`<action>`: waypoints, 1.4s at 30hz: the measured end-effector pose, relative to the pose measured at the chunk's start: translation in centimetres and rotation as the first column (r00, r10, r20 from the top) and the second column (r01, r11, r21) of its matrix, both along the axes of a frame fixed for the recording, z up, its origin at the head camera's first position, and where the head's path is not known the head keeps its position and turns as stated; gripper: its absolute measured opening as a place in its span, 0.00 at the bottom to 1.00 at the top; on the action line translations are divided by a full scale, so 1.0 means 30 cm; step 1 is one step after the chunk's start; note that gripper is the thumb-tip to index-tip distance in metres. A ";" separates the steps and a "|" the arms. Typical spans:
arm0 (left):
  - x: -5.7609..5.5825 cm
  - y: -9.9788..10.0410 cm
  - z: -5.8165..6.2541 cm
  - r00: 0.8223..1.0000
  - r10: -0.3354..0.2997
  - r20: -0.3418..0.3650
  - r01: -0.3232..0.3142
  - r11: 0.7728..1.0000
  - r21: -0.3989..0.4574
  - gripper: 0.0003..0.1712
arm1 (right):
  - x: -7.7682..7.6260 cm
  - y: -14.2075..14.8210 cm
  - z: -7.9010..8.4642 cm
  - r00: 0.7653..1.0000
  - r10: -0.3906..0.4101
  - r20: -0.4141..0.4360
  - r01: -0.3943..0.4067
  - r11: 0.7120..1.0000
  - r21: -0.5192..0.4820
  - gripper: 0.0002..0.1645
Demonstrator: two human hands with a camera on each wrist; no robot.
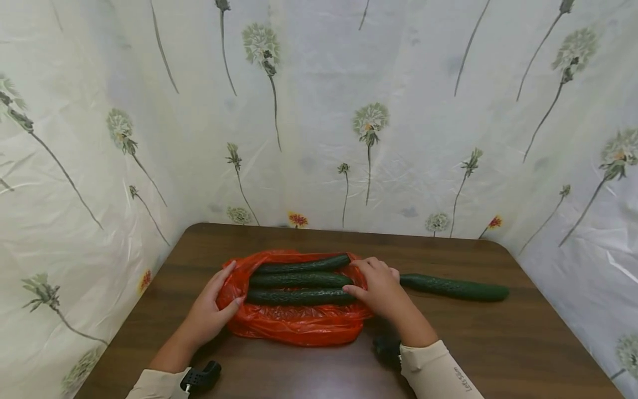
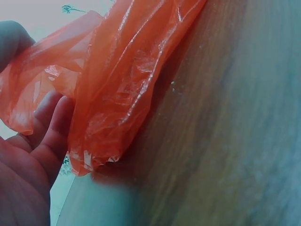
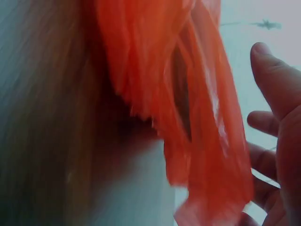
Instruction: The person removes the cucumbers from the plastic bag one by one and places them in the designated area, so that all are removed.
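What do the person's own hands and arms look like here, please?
The left hand and right hand are both bare, without gloves. The arms wear cream fabric sleeves, the right one printed with small dark lettering. A compact, rounded black device sits at each wrist.

Four cucumbers [image 1: 301, 279], one bag [image 1: 299, 334]

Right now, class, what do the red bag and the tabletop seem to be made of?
The red bag looks like thin, glossy plastic: crinkled, translucent folds with bright highlights. The tabletop, brown-grained with a soft sheen, could be wood or wood-look laminate.
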State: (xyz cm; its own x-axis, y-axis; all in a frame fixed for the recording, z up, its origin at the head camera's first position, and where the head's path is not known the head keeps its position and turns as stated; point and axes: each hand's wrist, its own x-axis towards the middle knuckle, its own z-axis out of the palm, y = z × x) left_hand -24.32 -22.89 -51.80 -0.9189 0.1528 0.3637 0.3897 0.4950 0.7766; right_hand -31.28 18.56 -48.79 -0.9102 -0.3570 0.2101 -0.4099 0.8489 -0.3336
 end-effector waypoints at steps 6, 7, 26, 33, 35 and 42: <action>0.004 0.003 0.002 1.000 -0.009 0.008 0.008 1.000 0.017 0.48 | 0.004 -0.048 0.004 0.999 0.027 -0.025 -0.025 0.998 0.052 0.40; 0.004 0.002 0.002 1.000 -0.009 0.011 0.009 1.000 0.021 0.48 | 0.006 -0.057 0.006 0.999 0.036 -0.023 -0.034 0.998 0.059 0.40; -0.002 -0.008 -0.003 1.000 -0.006 -0.024 0.006 1.000 -0.018 0.48 | 0.066 -0.247 0.017 0.993 0.111 0.039 -0.113 0.990 0.078 0.41; -0.002 -0.005 -0.003 1.000 -0.014 -0.017 0.014 1.000 -0.007 0.48 | 0.084 -0.299 0.000 0.992 0.122 0.028 -0.125 0.985 0.118 0.42; -0.002 -0.005 -0.004 1.000 -0.013 -0.016 0.013 1.000 -0.007 0.48 | 0.084 -0.313 -0.009 0.992 0.123 0.036 -0.127 0.983 0.132 0.41; -0.001 -0.004 -0.001 1.000 -0.011 -0.017 0.011 1.000 -0.011 0.48 | 0.084 -0.358 -0.036 0.992 0.107 0.062 -0.117 0.974 0.196 0.44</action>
State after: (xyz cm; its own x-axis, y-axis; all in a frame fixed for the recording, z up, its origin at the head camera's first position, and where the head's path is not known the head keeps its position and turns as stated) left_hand -24.34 -23.00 -51.84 -0.9108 0.1666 0.3778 0.4083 0.4992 0.7642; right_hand -28.76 7.82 -49.87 -0.8695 -0.4875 0.0796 -0.4934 0.8498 -0.1855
